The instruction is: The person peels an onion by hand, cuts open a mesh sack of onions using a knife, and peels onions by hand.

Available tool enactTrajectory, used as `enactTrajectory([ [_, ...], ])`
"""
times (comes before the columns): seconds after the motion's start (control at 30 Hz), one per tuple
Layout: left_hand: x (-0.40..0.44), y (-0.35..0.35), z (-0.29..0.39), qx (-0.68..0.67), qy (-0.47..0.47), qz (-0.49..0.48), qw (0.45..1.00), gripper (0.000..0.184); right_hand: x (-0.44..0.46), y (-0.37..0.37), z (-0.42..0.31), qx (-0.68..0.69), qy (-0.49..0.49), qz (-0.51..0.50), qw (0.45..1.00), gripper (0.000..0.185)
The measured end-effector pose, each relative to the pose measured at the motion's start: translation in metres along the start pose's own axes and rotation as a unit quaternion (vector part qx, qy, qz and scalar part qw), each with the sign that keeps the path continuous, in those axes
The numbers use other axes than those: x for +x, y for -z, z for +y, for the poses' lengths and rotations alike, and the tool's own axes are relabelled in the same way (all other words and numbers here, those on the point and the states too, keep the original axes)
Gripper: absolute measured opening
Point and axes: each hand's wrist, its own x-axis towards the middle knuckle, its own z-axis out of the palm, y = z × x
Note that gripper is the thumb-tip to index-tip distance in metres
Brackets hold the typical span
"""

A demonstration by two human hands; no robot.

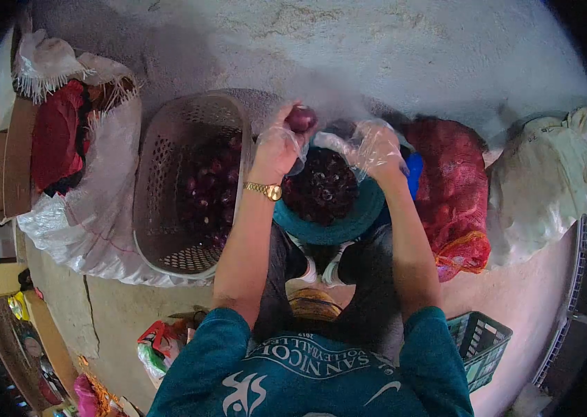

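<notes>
My left hand point(279, 147), in a clear plastic glove and with a gold watch at the wrist, is closed round a red onion point(301, 119). It holds the onion above the back left rim of a teal basin point(318, 233). Dark onion skins point(325, 186) fill much of that basin, which stands between my knees. Over the basin's right side is my right hand point(378, 149), also in clear plastic, its fingers curled. Loose plastic and blur hide whatever is in them. Left of my left forearm stands a grey plastic crate point(193, 108) with many red onions point(213, 184) inside.
At right lie a red mesh sack point(450, 184) and a pale sack point(543, 181). A white woven sack point(109, 187) and a cardboard box point(15, 160) are at left. Behind me stand a green crate point(484, 347) and plastic bags point(158, 347). A concrete wall point(377, 55) is ahead.
</notes>
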Motion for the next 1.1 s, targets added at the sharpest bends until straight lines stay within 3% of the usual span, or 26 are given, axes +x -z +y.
enactTrajectory([
  [0.1, -0.002, -0.009, -0.002, -0.016, 0.033, -0.009, 0.999, 0.019, -0.002, 0.002, -0.004, 0.05, 0.016, 0.034, 0.998, 0.083],
  [0.17, -0.004, -0.012, -0.006, 0.006, 0.03, -0.01, 0.999, 0.02, -0.005, 0.019, -0.015, 0.062, 0.003, -0.051, 0.997, 0.06],
  [0.27, -0.011, -0.015, -0.007, 0.06, 0.034, -0.012, 0.998, 0.023, -0.006, -0.002, -0.004, 0.073, 0.04, 0.03, 0.996, 0.06],
  [0.5, -0.012, -0.016, -0.011, 0.09, 0.069, -0.022, 0.993, 0.032, -0.003, 0.001, -0.006, 0.102, 0.033, 0.01, 0.994, 0.062],
  [0.57, -0.013, -0.016, -0.011, 0.086, 0.062, -0.026, 0.994, 0.032, -0.002, -0.005, -0.006, 0.045, 0.032, 0.054, 0.997, 0.068],
  [1.1, -0.017, -0.023, -0.012, 0.098, 0.064, 0.002, 0.993, 0.023, 0.005, -0.014, 0.002, 0.06, 0.057, 0.025, 0.996, 0.068],
])
